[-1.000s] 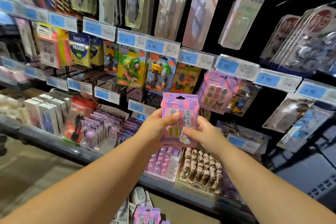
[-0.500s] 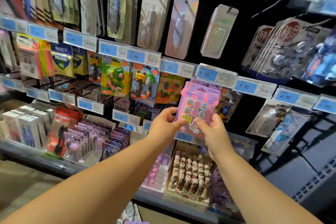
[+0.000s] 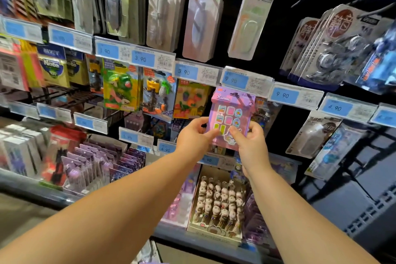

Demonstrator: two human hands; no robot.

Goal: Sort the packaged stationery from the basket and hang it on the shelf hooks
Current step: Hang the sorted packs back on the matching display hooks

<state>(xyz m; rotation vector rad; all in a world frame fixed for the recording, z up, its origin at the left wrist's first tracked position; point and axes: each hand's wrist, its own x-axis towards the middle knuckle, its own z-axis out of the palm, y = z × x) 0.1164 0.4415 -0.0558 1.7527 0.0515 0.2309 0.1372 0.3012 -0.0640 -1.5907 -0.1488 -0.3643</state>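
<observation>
Both arms outstretched, your left hand (image 3: pixel 192 136) and right hand (image 3: pixel 251 143) pinch the pink pack (image 3: pixel 230 111), now raised to the 9.90 price tag (image 3: pixel 235 80).

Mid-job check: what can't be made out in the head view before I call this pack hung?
Head view:
1. Hook for the pink pack: covered by the 9.90 price label and the pack's top, so I cannot tell whether it is hung.
2. The basket: outside the frame.
3. Prices on the far-left labels: blurred, unreadable.
4. Fingers behind the pack: hidden by it. The left hand and right hand show mainly thumbs.
</observation>
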